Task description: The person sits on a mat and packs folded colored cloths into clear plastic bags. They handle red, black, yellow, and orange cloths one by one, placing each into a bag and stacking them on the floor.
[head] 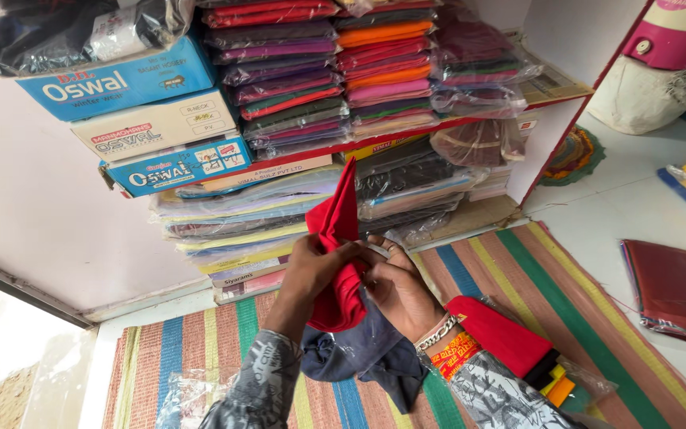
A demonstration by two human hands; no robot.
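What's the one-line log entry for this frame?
left hand: grips red cloth | right hand: grips same cloth | below: dark blue cloth | surface: striped mat

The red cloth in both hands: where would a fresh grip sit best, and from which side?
Probably the free upper tip of the red cloth, taken from above. It stands up as a narrow peak, clear of the left hand and right hand, which bunch the middle. The lower part hangs against the grey-blue cloth, so a grip there might catch both.
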